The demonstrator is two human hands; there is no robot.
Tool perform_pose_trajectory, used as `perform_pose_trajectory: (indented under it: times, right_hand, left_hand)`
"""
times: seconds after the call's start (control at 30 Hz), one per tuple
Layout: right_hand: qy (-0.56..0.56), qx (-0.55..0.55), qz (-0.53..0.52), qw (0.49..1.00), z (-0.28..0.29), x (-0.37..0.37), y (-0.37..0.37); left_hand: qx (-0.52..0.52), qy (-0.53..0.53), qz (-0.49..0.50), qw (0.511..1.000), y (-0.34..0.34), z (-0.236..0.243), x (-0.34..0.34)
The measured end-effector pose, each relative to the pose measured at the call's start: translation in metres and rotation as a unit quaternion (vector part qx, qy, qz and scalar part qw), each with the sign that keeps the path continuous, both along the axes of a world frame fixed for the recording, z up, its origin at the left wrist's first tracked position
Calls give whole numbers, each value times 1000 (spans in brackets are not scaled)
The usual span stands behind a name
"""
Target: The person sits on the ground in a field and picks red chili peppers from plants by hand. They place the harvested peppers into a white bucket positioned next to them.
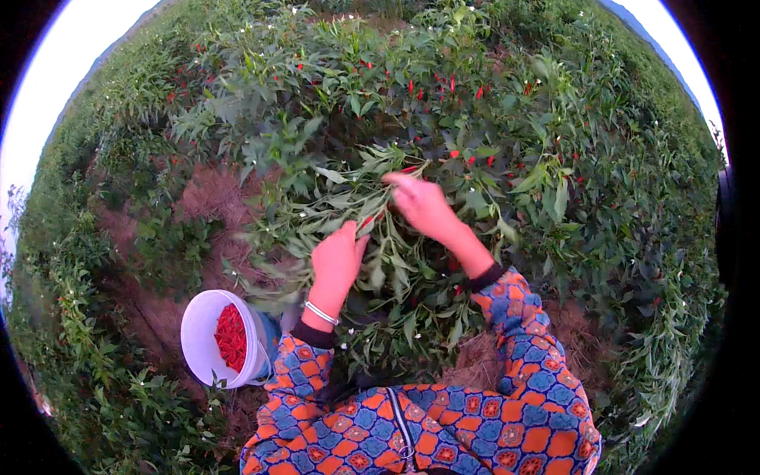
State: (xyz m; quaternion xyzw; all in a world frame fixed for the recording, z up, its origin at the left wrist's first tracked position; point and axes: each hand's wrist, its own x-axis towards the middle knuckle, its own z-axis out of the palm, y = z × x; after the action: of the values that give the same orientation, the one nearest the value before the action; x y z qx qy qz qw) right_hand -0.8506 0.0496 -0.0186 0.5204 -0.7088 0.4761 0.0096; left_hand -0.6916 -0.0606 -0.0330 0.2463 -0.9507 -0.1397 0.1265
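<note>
right of the white bucket (198, 336), left hand (336, 260) and right hand (425, 207) curl beside red peppers (366, 222) – whether gripping any, i cannot tell. plucking singly should spare the leafy branch (338, 203).

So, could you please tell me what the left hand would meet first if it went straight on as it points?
The left hand would probably first meet the leafy chili pepper branch just ahead, though depth is unclear and it may already be touching it.

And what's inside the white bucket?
Inside the white bucket there are slender red peppers. Only the top ones show; whatever lies beneath them is covered.
</note>
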Motion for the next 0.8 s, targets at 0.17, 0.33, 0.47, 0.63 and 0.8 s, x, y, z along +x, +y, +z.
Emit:
perform_pose_trajectory:
  times: [0.17,0.33,0.47,0.63,0.8]
  right_hand:
    - [-115,-69,-348,928,16,-37,73]
    - [41,30,-397,917,4,-56,78]
    - [20,85,-392,916,-8,-66,83]
    - [-530,-271,-109,796,-20,-67,88]
    - [-643,-474,180,575,-11,-47,109]
  left_hand:
    - [57,75,-14,995,16,-24,7]
    - [68,110,-10,992,21,-22,14]
    - [114,101,21,988,22,-22,17]
    - [114,82,3,990,23,-26,21]
    - [114,52,1,992,27,-25,31]
